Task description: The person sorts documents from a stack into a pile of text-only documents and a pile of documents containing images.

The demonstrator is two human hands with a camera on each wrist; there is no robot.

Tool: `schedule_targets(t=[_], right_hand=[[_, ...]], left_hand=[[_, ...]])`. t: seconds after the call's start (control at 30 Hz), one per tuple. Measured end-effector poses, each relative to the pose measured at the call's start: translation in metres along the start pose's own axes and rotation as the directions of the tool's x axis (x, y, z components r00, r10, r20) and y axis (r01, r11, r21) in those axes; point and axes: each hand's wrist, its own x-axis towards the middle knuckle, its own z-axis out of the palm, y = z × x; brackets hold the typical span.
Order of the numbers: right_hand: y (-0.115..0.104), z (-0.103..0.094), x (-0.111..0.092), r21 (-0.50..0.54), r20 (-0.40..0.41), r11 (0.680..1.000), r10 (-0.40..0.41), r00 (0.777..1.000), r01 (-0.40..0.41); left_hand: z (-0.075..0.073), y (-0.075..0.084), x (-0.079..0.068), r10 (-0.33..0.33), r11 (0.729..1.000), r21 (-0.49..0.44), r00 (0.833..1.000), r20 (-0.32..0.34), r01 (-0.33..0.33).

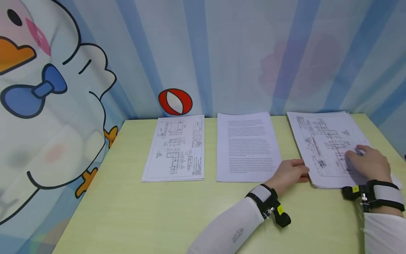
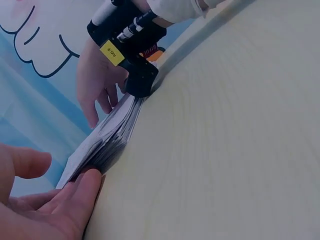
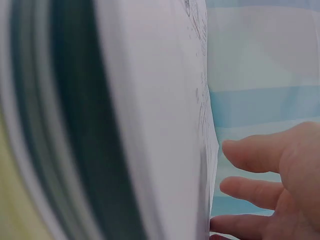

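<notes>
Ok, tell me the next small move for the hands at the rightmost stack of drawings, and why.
I'd probably bring the right hand to the right edge of the rightmost stack and nudge gently toward the left hand. Sheets look staggered along that right side, and the left hand's fingers lie at the left edge, where they could act as a stop.

Soft, fairly even light brightens the table (image 1: 127, 211) left of my hands in the head view, while both wrist views look dimmer and greyer, with a soft shadow (image 2: 210, 32) beyond my left hand (image 2: 55, 210) and the paper stack (image 3: 80, 125) blurring away from my sharper right hand (image 3: 285, 180).
</notes>
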Motion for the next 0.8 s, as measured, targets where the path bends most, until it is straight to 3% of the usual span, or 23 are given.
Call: schedule_targets(t=[0.17,0.47,0.73,0.8], right_hand=[[-0.003,-0.001,0.000,-0.005,-0.033,1.000,-0.001,0.999,0.001],[-0.013,-0.002,-0.008,0.014,-0.041,0.999,-0.034,0.999,0.035],[-0.021,0.000,-0.013,0.053,-0.031,0.984,-0.170,0.985,0.172],[-0.025,0.001,-0.013,0.073,-0.019,0.977,-0.197,0.980,0.198]], left_hand=[[-0.001,0.001,0.002,-0.028,0.998,-0.053,1.000,-0.007,0.027],[0.000,0.002,0.002,0.032,0.998,0.056,0.998,0.045,-0.034],[-0.004,0.007,-0.003,0.080,0.965,0.255,0.992,-0.096,-0.053],[-0.007,0.009,-0.005,0.109,0.959,0.272,0.989,-0.099,-0.078]])
